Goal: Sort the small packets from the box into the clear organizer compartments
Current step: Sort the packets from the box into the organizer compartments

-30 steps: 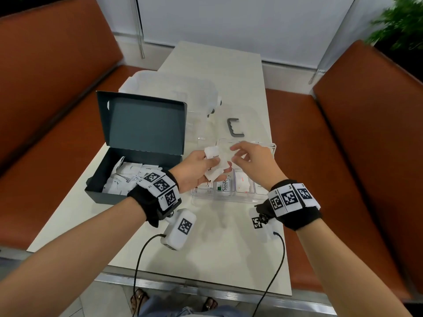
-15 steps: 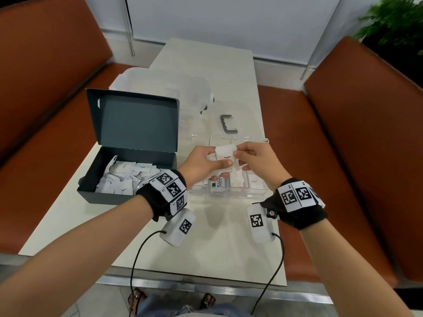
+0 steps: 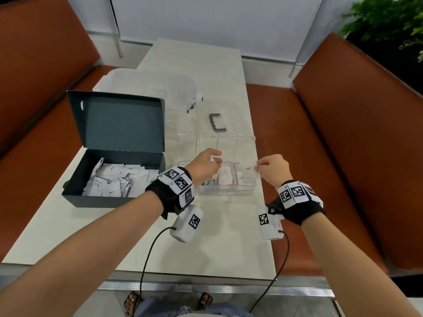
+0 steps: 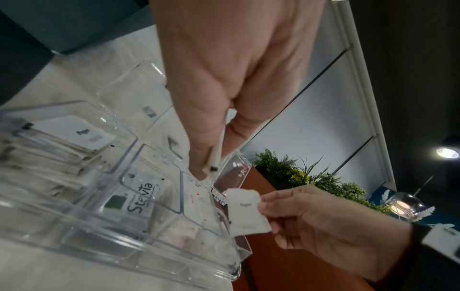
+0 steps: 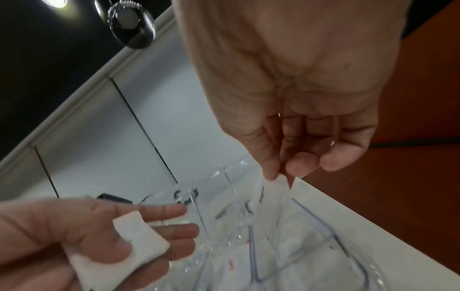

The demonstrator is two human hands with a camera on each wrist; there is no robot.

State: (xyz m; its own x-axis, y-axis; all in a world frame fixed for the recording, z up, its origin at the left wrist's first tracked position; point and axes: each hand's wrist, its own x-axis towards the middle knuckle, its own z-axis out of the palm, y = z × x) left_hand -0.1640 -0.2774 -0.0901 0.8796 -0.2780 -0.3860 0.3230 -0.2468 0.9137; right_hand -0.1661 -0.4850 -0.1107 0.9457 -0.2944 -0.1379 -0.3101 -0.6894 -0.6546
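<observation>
A dark box (image 3: 119, 200) with its lid up holds several white packets (image 3: 114, 181) on the left of the table. To its right stands the clear organizer (image 3: 226, 192), with a Stevia packet (image 4: 139, 196) and other packets in its near compartments. My left hand (image 3: 215, 159) hovers over the organizer's middle and pinches a few white packets (image 4: 216, 155), seen edge-on. My right hand (image 3: 259, 167) pinches a single white sugar packet (image 3: 249, 170) by its edge above the organizer's near right compartment. That packet (image 5: 271, 191) hangs from thumb and forefinger.
A clear lid with a grey handle (image 3: 217, 123) lies behind the organizer, and a translucent tub (image 3: 148, 88) stands behind the box. The table's right edge (image 3: 263, 202) runs close beside the organizer. Orange benches (image 3: 343, 156) flank the table.
Both hands met at one packet over the organizer. My right hand has since drawn that sugar packet away to the right, and my left hand keeps the other packets.
</observation>
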